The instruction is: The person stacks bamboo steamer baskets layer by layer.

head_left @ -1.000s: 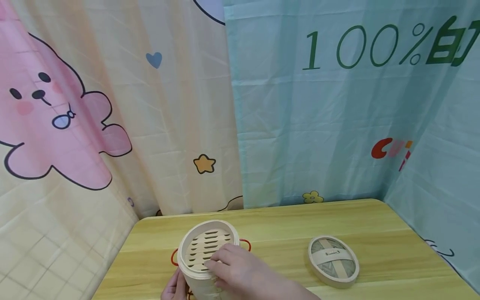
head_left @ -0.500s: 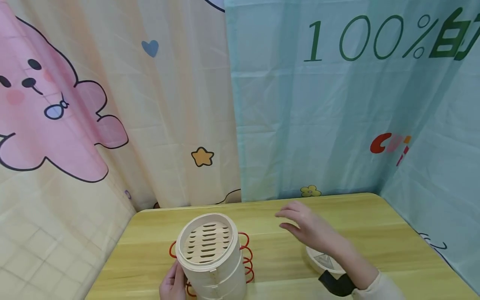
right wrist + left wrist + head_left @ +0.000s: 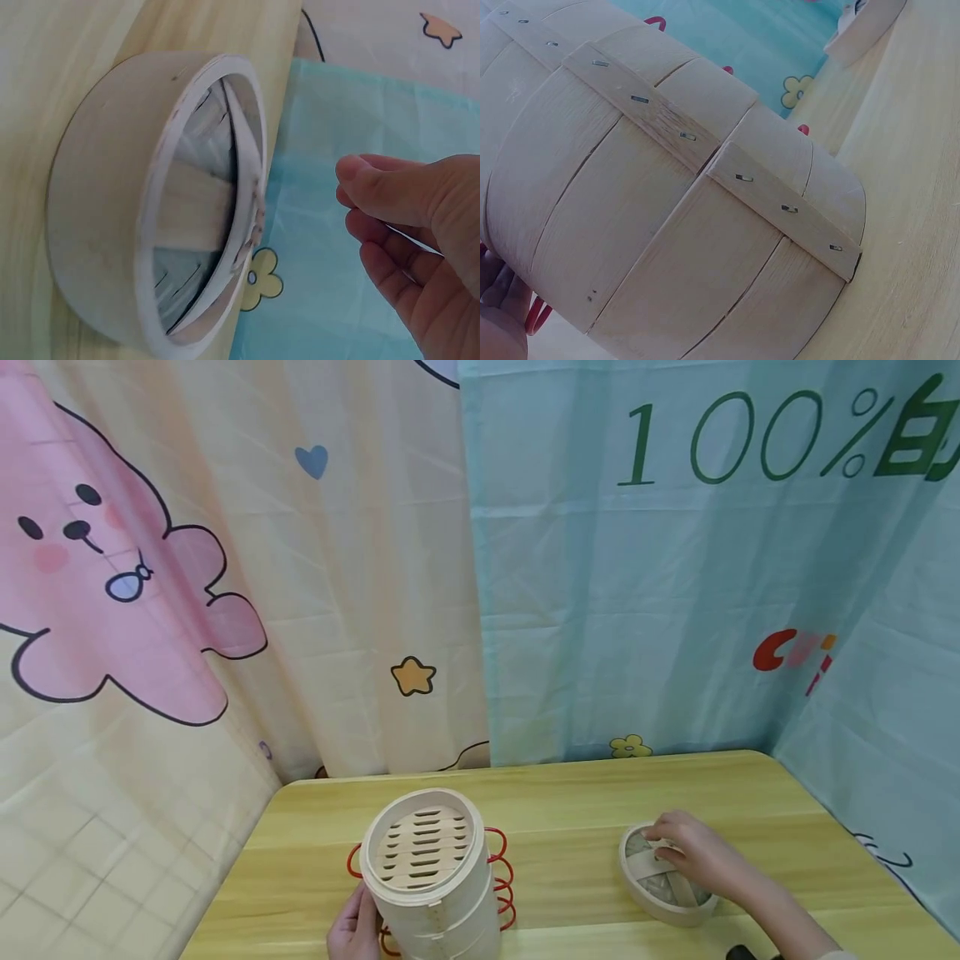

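Observation:
A stack of bamboo steamer baskets [image 3: 442, 914] stands on the table at the front, its slatted top tier [image 3: 423, 847] uncovered. Red loops stick out on both sides. My left hand [image 3: 354, 927] rests against the stack's left side; in the left wrist view only some of its fingers [image 3: 502, 289] show, beside a red loop. To the right lies the round steamer lid [image 3: 660, 906], with a woven top and a strap handle [image 3: 247, 195] across it. Just above that handle hovers my right hand [image 3: 701, 856], fingers loosely bent; the right wrist view shows it apart from the lid.
The light wooden table [image 3: 570, 810] reaches back to a printed curtain [image 3: 375, 568]. A blue-green curtain [image 3: 885, 735] hangs along the right edge. Table surface lies between the stack and the lid.
My right hand has left the top tier of the stack, swung right through the air and come down over the lid. The left hand has stayed at the stack's side.

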Available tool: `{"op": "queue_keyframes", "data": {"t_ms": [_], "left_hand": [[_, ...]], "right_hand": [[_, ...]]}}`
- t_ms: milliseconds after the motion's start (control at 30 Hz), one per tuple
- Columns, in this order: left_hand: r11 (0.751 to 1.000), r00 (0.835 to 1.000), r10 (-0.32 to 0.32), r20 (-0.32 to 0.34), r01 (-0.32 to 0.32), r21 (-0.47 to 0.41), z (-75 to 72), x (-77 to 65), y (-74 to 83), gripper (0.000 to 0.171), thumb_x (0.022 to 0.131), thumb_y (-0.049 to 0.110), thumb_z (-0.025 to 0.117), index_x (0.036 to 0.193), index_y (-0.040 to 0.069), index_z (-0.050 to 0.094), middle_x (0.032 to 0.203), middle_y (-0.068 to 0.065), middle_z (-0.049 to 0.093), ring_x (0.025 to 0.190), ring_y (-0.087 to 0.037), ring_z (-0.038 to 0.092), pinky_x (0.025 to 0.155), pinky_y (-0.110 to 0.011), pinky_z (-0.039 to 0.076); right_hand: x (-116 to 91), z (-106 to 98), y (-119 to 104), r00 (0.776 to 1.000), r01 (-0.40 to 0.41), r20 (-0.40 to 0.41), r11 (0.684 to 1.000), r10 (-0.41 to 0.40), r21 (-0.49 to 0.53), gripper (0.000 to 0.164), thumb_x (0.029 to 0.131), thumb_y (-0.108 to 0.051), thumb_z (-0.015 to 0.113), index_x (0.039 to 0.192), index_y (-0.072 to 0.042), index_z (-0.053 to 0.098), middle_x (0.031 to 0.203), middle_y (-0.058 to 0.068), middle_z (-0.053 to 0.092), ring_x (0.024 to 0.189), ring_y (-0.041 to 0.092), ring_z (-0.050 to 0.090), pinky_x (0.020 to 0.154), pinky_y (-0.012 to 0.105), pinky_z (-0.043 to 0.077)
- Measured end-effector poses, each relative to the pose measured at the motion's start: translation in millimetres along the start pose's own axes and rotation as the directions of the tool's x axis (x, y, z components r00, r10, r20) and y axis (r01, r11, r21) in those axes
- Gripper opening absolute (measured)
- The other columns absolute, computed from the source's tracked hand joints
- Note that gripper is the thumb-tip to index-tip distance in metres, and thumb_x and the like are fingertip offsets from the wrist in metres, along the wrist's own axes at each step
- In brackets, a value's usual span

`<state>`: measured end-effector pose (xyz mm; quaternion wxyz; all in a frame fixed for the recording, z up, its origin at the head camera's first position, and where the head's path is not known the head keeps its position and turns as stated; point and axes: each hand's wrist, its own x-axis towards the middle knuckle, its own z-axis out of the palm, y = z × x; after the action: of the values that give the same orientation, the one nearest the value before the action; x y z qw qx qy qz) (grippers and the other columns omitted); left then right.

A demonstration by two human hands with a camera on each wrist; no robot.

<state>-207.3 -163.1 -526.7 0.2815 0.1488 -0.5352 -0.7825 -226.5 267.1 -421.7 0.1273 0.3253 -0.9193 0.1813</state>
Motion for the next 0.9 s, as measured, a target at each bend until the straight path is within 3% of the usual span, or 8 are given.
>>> {"op": "queue_keyframes", "data": {"t_ms": [133,367,533,733,900], "left_hand": [[1.0,1.0,0.018,0.012,-0.018,-0.007,1.5,-0.8,1.8,0.035,0.081,0.014,0.056,0.106,-0.01,0.052,0.086,0.002,0.063,0.081,-0.012,0.058,0.067,-0.024,0.047],[0.999,0.999,0.023,0.031,-0.022,-0.025,0.8,0.4,1.9,0.034,0.082,0.013,0.056,0.106,-0.009,0.053,0.087,0.003,0.063,0.083,-0.012,0.057,0.068,-0.024,0.047],[0.999,0.998,0.041,0.037,-0.04,-0.034,0.2,-0.3,1.4,0.032,0.082,0.012,0.055,0.106,-0.009,0.053,0.088,0.003,0.063,0.082,-0.012,0.057,0.068,-0.023,0.047],[0.999,1.0,0.024,0.015,-0.024,-0.027,1.2,-1.4,2.7,0.032,0.081,0.013,0.056,0.106,-0.008,0.054,0.086,0.004,0.063,0.082,-0.011,0.058,0.067,-0.023,0.047],[0.999,0.998,0.046,0.032,-0.045,-0.021,1.1,-4.3,6.3,0.028,0.081,0.014,0.057,0.103,-0.002,0.058,0.086,0.003,0.063,0.08,-0.012,0.058,0.065,-0.022,0.048]], "right_hand": [[-10.1,3.3,7.8,1.0,0.004,-0.031,1.0,-0.005,-0.026,0.018,0.065,-0.004,0.068,0.082,-0.008,0.062,0.079,-0.004,0.054,0.072,0.014,0.05,0.057,0.025,0.046],[-19.8,14.8,22.2,0.99,0.115,-0.073,0.993,-0.117,-0.037,0.018,0.06,-0.003,0.071,0.074,-0.01,0.063,0.073,-0.005,0.055,0.066,0.012,0.052,0.053,0.025,0.045],[-23.6,19.6,23.9,0.996,0.076,-0.052,0.997,-0.075,0.004,0.018,0.062,0.0,0.069,0.075,-0.01,0.062,0.074,-0.007,0.053,0.066,0.008,0.051,0.051,0.022,0.045],[-21.1,22.3,22.3,0.982,0.086,-0.162,0.992,-0.1,-0.094,0.02,0.06,0.001,0.07,0.074,-0.009,0.062,0.076,-0.003,0.054,0.068,0.013,0.053,0.055,0.026,0.047],[-17.9,22.7,24.1,0.996,0.029,-0.085,0.998,-0.033,-0.049,0.017,0.064,0.002,0.067,0.075,-0.01,0.062,0.076,-0.006,0.053,0.07,0.011,0.052,0.056,0.024,0.047]]}}
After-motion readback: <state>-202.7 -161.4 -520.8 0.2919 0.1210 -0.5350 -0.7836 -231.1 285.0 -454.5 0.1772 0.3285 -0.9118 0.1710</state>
